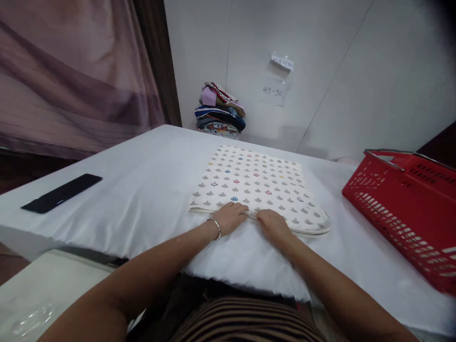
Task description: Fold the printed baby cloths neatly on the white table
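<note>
A white cloth (249,175) with grey, red, blue and yellow motifs lies folded flat on the white-covered table (142,190). My left hand (231,217), with a silver bangle at the wrist, grips the cloth's near edge around its middle. Just to the right, my right hand (274,225) pinches the same edge, its fingers curled over the layers. A small gap separates the two hands, and the edge bunches slightly there. The fingertips on the underside are hidden by the cloth.
A dark phone-like slab (62,192) lies at the table's left. A red plastic basket (402,199) stands at the right. A stack of folded fabrics (221,111) sits by the back wall, near a paper label (273,91) reading 45-50.
</note>
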Demonstrator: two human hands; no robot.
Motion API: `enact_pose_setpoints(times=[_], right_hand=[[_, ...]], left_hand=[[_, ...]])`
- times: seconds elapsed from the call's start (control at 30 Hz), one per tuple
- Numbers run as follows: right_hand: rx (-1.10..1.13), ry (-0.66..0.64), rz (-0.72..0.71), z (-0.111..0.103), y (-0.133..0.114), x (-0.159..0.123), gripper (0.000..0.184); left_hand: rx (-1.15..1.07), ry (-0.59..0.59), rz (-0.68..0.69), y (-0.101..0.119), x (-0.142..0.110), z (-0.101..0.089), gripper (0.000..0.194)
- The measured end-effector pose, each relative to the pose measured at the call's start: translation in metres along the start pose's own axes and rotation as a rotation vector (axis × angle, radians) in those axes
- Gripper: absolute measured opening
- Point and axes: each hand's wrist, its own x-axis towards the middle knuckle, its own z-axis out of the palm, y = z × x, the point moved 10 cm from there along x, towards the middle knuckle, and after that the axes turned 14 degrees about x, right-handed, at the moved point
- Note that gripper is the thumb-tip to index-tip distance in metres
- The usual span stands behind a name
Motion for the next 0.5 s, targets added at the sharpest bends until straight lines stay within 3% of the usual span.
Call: enact_pose_setpoints(times=[0.23, 0.37, 0.5], right_hand=[[-0.025, 0.074, -0.068, -0.005, -0.004, -0.002, 0.016], [0.002, 0.139, -0.116, -0.01, -0.01, -0.008, 0.018], [0.03, 0.068, -0.174, 0.001, -0.017, -0.012, 0.019]], left_hand=[[0.002, 0.036, 0.025, 0.01, 0.011, -0.007, 0.027], [-0.029, 0.114, -0.004, 0.011, -0.002, -0.02, 0.023], [-0.114, 0.103, -0.082, 0.003, -0.016, -0.02, 0.019]])
